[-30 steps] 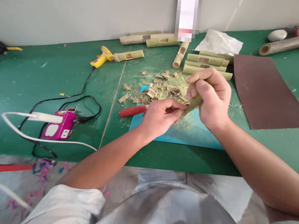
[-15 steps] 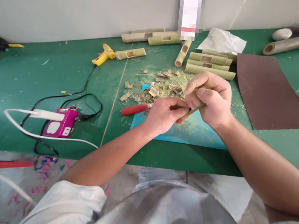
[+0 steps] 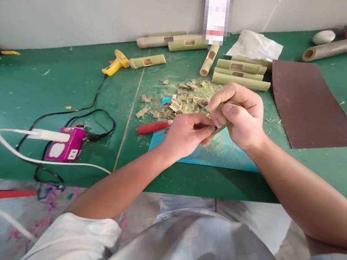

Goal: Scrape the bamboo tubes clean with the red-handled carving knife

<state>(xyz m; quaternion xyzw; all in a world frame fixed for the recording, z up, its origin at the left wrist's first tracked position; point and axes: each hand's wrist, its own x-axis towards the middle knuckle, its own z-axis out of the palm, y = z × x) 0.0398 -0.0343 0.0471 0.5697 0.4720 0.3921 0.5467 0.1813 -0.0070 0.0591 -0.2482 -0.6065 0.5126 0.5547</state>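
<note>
Above a blue mat [image 3: 223, 153], my two hands meet, both closed on a narrow piece of bamboo [image 3: 222, 129] that is mostly covered by fingers. My left hand [image 3: 188, 133] pinches its lower end between thumb and fingers. My right hand [image 3: 239, 116] is wrapped around the upper part; whether it also grips something small cannot be seen. Beside my left hand lies a tool with a red handle [image 3: 153, 127], its far end hidden behind the hand. Bamboo chips [image 3: 176, 105] and pale shavings are scattered just beyond my hands.
Cut bamboo tubes with square openings [image 3: 239, 66] lie at the back. Brown sandpaper-like sheet [image 3: 313, 106] is on the right, white paper [image 3: 255, 46] behind. A yellow glue gun [image 3: 117, 64] and a magenta power adapter [image 3: 66, 144] with cables occupy the left of the green table [image 3: 144, 176].
The whole view has shifted slightly, so the table things sit a little further left. Both hands keep their grip on the bamboo, with hardly any change in pose.
</note>
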